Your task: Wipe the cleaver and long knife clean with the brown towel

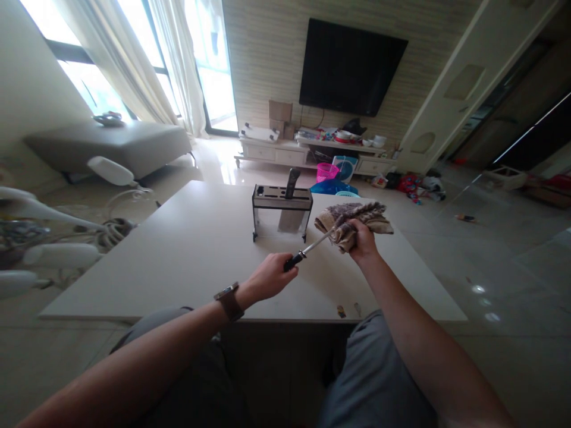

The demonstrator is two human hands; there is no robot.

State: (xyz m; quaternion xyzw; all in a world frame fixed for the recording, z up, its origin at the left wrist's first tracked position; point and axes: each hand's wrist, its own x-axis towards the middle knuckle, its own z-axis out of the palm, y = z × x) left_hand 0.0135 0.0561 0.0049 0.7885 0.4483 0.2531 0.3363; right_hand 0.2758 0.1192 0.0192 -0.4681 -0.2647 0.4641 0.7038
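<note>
My left hand point(269, 277) is closed around the black handle of a sharpening steel point(317, 241), whose metal rod slants up to the right. The rod's far end goes into a folded brown-and-beige patterned cloth point(341, 215), which hides its tip. Gripping that cloth is my right hand point(363, 240), held above the table's right half. Behind the steel, a knife block point(267, 201) with clear sides stands upright on the table. One knife point(291, 184) sits in it, black handle up and broad blade visible below the top.
The white table point(178, 261) has two small objects point(341, 311) by its front edge. White lamp-like arms point(62, 255) are at the left. Beyond the table are a pink basket point(327, 172), a low cabinet point(267, 153) and a grey bench point(147, 139).
</note>
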